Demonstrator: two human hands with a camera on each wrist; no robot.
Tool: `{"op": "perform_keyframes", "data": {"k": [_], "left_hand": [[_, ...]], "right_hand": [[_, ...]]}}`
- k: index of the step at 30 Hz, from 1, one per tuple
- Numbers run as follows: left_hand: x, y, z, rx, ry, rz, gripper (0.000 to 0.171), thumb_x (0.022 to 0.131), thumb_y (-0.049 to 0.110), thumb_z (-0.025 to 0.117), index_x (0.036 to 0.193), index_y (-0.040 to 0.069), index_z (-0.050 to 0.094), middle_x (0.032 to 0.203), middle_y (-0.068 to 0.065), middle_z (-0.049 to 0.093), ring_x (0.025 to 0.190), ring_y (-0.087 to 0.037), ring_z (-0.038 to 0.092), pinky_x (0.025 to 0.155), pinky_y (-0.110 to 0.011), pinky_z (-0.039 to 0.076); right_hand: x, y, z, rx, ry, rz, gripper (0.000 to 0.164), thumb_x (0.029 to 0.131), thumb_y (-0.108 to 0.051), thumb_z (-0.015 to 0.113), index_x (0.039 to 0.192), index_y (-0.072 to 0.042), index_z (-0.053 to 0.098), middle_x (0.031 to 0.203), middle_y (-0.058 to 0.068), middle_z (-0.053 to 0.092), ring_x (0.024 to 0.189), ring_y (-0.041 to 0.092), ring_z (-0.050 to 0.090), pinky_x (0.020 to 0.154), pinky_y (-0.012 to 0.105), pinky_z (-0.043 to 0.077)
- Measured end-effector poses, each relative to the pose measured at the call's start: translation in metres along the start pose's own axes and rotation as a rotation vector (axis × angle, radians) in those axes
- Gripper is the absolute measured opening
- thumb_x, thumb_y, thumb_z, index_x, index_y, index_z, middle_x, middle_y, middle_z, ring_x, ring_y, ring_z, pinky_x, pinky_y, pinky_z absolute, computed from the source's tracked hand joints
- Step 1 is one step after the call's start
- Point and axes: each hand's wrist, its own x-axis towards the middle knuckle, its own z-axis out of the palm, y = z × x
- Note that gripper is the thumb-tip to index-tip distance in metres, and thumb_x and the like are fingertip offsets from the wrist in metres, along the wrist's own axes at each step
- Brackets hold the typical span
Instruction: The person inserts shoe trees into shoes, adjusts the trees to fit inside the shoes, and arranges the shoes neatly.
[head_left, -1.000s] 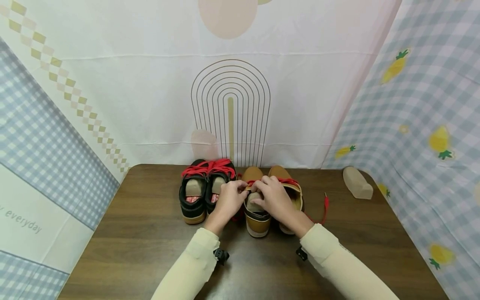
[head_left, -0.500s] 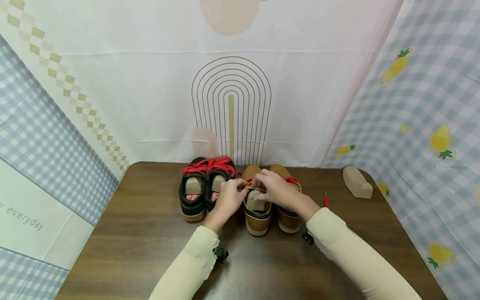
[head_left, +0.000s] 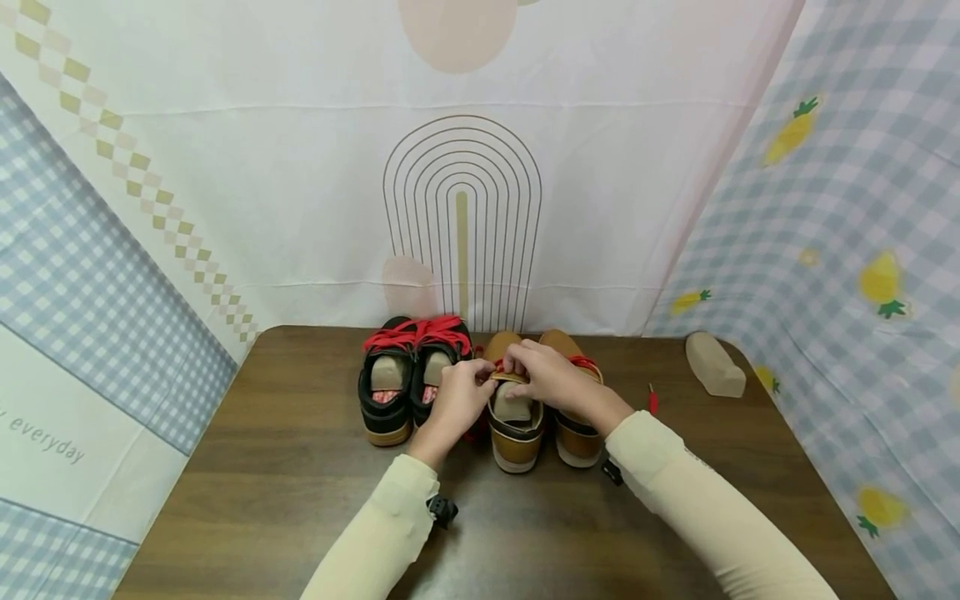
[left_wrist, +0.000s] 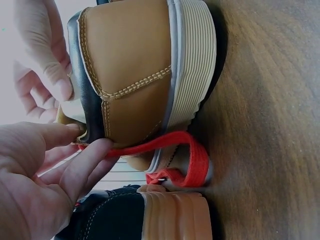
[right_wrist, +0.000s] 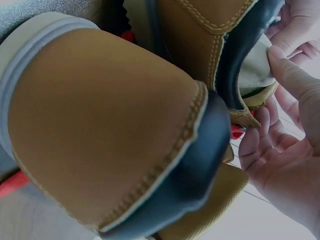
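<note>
Two tan shoes with dark collars and red laces stand side by side. My left hand (head_left: 459, 398) pinches the left tan shoe (head_left: 515, 450) at the edge of its opening by the tongue, thumb inside and fingers outside. From the other side my right hand (head_left: 553, 379) curls its fingers round the front of that opening, its thumb over the tongue (right_wrist: 264, 96). A grey foot-shaped insert (head_left: 513, 407) fills the shoe. A red lace (left_wrist: 192, 165) loops down beside it in the left wrist view. My right forearm partly covers the right tan shoe (head_left: 577, 446).
A pair of black shoes (head_left: 386, 423) with red laces and similar inserts stands just left. Another insert (head_left: 712, 367) lies at the back right of the wooden table (head_left: 285, 483). A red lace tip (head_left: 652, 402) lies right of the tan shoes. Patterned cloth (head_left: 330, 192) hangs behind.
My right hand has shifted slightly forward and turned, its forearm swinging right and uncovering the right tan shoe's heel. My left hand has kept its place at the left tan shoe.
</note>
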Motion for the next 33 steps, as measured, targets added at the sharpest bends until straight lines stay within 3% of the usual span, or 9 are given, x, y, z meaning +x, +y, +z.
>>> {"op": "perform_keyframes", "data": {"k": [10, 33], "left_hand": [[0.0, 0.0, 0.0, -0.006, 0.016, 0.015, 0.014, 0.093, 0.008, 0.075, 0.106, 0.009, 0.079, 0.094, -0.005, 0.078, 0.088, -0.017, 0.072, 0.075, -0.035, 0.059], [0.0, -0.002, 0.0, 0.005, 0.028, 0.037, 0.013, 0.093, 0.008, 0.075, 0.105, 0.009, 0.079, 0.093, -0.005, 0.078, 0.087, -0.017, 0.072, 0.074, -0.034, 0.059]], "right_hand": [[-0.002, 0.002, 0.011, -0.054, 0.061, -0.001, 0.035, 0.082, -0.025, 0.088, 0.099, -0.013, 0.06, 0.093, 0.0, 0.056, 0.084, 0.014, 0.051, 0.075, 0.031, 0.046], [-0.001, -0.001, 0.014, -0.177, 0.091, -0.065, 0.038, 0.082, -0.025, 0.089, 0.098, -0.013, 0.058, 0.096, 0.002, 0.057, 0.083, 0.017, 0.053, 0.075, 0.037, 0.048]]}}
